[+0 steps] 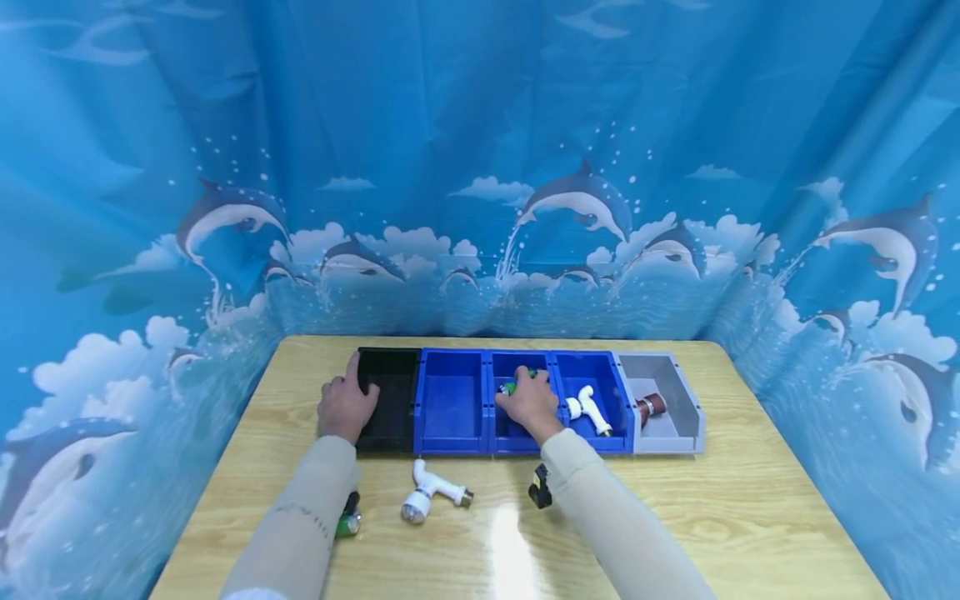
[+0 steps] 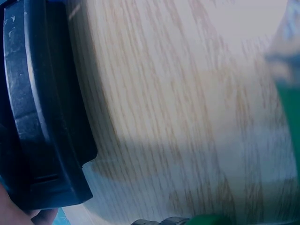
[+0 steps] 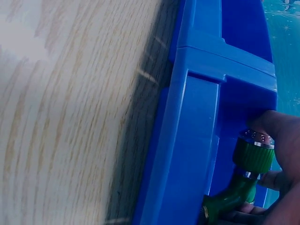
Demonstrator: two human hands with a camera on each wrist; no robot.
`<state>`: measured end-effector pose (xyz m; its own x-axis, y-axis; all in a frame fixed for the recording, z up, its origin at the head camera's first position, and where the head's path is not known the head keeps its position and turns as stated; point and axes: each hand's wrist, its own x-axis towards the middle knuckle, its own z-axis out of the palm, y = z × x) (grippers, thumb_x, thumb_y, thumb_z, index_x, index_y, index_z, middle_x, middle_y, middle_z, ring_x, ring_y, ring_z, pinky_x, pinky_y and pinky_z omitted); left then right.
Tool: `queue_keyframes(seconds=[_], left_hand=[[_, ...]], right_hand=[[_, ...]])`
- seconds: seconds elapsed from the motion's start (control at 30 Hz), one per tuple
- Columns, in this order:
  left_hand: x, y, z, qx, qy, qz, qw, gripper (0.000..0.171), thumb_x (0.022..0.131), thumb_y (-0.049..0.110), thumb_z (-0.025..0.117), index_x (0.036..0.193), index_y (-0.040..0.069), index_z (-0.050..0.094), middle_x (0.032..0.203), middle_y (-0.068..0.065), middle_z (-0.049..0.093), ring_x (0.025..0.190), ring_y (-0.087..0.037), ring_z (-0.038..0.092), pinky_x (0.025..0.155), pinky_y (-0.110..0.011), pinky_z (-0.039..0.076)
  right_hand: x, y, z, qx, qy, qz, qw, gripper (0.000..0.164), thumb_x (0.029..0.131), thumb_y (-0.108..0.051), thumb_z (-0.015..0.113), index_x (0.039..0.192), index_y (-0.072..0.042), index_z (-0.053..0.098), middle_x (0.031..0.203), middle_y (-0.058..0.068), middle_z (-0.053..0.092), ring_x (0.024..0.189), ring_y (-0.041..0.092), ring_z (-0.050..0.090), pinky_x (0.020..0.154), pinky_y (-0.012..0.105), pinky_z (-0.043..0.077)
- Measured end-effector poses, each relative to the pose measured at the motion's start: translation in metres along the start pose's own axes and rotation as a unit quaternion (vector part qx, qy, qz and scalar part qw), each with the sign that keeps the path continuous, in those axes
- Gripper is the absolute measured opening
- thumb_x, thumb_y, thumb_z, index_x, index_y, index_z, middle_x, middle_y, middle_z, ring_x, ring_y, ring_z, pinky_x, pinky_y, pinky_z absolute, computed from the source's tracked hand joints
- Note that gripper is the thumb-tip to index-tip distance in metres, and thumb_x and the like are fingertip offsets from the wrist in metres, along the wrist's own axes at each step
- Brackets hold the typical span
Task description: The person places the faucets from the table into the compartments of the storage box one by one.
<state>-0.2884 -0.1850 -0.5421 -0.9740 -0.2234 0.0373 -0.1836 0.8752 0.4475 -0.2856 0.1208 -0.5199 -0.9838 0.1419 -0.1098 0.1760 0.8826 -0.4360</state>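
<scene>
My right hand reaches into the middle blue bin and holds a green faucet with a ribbed green knob and a silver cap. In the right wrist view its thumb and fingers lie around the faucet, whose lower end is cut off by the frame. At the left end of the row, my left hand grips the side wall of the black bin, thumb over the inside and other fingers outside. The left wrist view shows this bin's front edge, with only part of the hand at the lower corner.
A white faucet lies in the right blue bin, a brownish-red fitting in the grey bin. On the wooden table are another white faucet, a small black piece, and a green item partly under the left forearm.
</scene>
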Motion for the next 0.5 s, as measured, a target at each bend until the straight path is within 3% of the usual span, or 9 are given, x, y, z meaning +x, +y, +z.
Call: queue_keyframes(seconds=[0.5], left_hand=[[0.0023, -0.0033, 0.0021, -0.003, 0.005, 0.008, 1.0000, 0.071, 0.095, 0.032, 0.052, 0.156, 0.018, 0.018, 0.119, -0.031, 0.054, 0.112, -0.047, 0.048, 0.084, -0.062, 0.044]], right_hand=[[0.0020, 0.0002, 0.0065, -0.006, -0.003, 0.006, 1.000, 0.063, 0.087, -0.043, 0.068, 0.137, -0.009, 0.050, 0.149, 0.030, 0.028, 0.113, 0.045, 0.054, 0.092, 0.058, 0.043]])
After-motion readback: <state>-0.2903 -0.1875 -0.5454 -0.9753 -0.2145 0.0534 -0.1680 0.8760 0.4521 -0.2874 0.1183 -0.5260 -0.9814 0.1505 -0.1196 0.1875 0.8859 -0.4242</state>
